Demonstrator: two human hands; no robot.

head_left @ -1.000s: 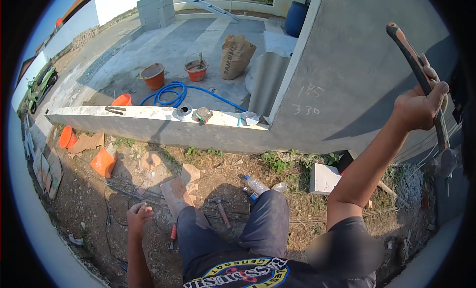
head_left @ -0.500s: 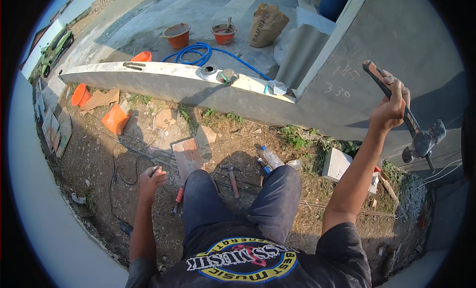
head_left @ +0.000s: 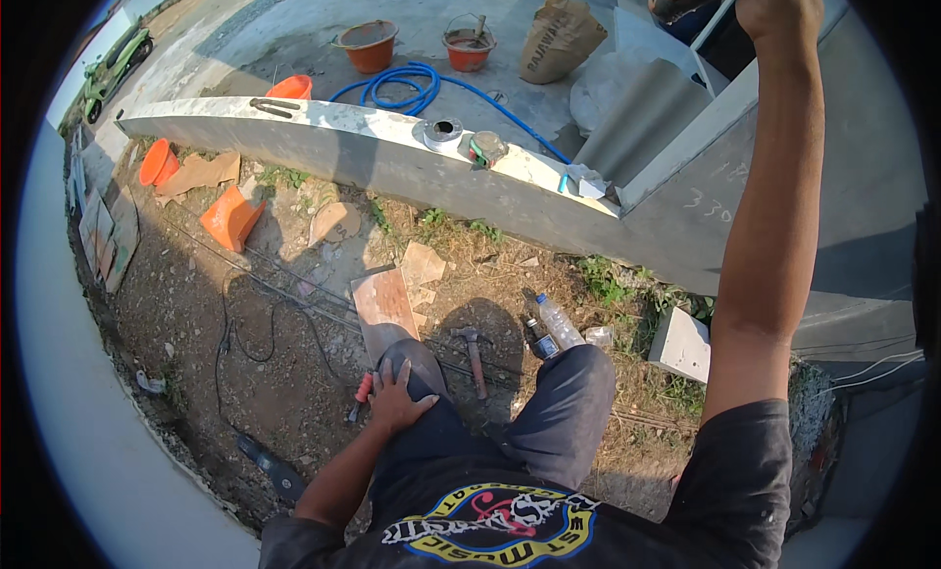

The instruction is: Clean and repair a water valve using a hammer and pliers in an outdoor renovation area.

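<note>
We see bright, hard sunlight, seemingly from behind the camera, throwing dark, well-defined shadows over the ground (head_left: 186,324). The top of the low wall (head_left: 333,119) glares pale. The fisheye bows that wall for us, black swallows the corners, and detail softens toward the rim.

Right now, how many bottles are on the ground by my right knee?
2: a clear, blue-capped bottle just beyond your right knee, and a dark-capped bottle to its left. A clear plastic piece to the right is too unclear to count; the knee may hide more.
</note>
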